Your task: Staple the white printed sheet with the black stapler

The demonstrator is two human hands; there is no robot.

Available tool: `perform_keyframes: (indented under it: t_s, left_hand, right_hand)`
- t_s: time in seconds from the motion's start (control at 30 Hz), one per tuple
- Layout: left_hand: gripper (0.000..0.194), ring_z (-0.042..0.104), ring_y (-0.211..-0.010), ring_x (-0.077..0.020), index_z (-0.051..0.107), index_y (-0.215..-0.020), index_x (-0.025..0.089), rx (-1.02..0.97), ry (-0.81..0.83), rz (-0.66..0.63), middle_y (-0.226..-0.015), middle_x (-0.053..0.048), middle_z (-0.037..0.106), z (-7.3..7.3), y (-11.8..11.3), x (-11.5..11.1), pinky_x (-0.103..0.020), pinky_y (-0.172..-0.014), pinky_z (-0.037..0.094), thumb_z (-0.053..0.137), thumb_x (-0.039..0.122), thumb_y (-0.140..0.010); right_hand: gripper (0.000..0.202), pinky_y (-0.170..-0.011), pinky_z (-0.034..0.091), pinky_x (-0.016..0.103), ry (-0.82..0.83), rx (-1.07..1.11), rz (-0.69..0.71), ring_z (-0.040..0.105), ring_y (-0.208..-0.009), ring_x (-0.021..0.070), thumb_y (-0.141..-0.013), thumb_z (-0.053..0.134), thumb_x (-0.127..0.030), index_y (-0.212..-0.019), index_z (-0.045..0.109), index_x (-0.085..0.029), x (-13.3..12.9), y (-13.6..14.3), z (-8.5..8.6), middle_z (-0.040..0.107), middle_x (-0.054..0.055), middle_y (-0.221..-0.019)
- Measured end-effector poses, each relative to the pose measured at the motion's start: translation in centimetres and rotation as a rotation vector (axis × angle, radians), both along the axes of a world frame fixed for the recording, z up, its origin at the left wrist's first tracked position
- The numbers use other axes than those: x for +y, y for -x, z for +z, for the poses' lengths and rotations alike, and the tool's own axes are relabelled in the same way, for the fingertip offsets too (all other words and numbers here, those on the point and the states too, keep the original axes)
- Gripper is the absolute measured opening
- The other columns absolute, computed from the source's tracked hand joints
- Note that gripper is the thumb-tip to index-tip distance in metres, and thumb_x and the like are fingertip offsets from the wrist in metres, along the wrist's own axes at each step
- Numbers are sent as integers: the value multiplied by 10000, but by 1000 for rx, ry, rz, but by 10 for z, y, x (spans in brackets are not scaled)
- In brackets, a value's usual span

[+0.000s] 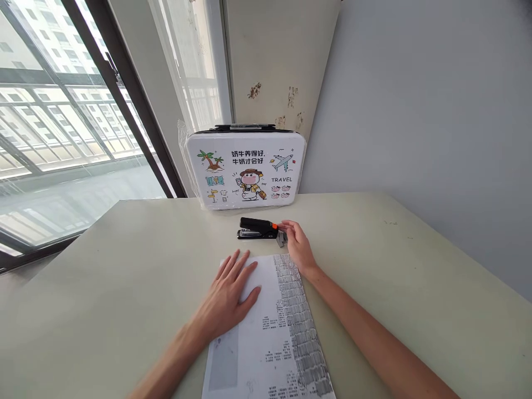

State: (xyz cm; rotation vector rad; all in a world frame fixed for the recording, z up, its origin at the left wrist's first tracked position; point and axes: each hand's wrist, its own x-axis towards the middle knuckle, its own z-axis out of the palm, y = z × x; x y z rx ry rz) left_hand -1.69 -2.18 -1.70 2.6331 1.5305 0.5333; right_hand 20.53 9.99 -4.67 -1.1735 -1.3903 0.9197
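Note:
A stack of printed paper sheets [266, 293] lies on the table, with text and a dense grey pattern down its right side. Flat on its upper left part rests my left hand [228, 293], fingers spread and holding nothing. Beyond the top edge of the paper sits a black stapler [256, 228] with an orange button, its jaw pointing left. My right hand [298, 244] is at the stapler's rear end, fingers curled round a small clump of grey staple strips [281, 239]. The fingertips reach the orange end; how firmly they grip the staples is partly hidden.
A white case [249, 191] with cartoon travel pictures, wrapped in clear plastic, stands upright behind the stapler. The pale table [124, 288] reaches a window [75, 111] at the left and a grey wall [415, 111] at the right.

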Motion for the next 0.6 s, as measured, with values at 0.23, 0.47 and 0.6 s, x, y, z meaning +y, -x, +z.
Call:
perform_keyframes:
  t_s: [0.23, 0.47, 0.6]
  left_hand:
    - [482, 264, -1581, -340, 492, -1539, 255, -6, 20, 14, -1694, -81, 347, 1, 2, 1, -600, -1259, 303, 462, 420, -1087]
    - [481, 280, -1575, -340, 516, -1534, 293, -16, -5, 57, -1675, -40, 391, -3, 4, 4, -591, -1264, 306, 475, 442, -1078]
    - [465, 355, -1547, -325, 549, -1488, 281, -106, -36, 100, -1627, -47, 471, -2, 8, 9, -565, -1253, 344, 491, 464, -1064]
  right_hand:
    - [354, -1163, 467, 468, 13, 48, 44, 611, -1332, 229, -1034, 431, -487, -1232, 618, -261, -13, -27, 0, 664, 92, -1407]
    - [318, -1105, 497, 468, 94, 59, -7, 676, -1194, 259, -992, 564, -511, -1131, 686, -252, -49, -90, 3, 720, 91, -1274]
    - [249, -1031, 512, 440, 145, 42, -70, 676, -1085, 260, -966, 600, -467, -1022, 720, -255, -67, -123, 3, 738, 75, -1125]
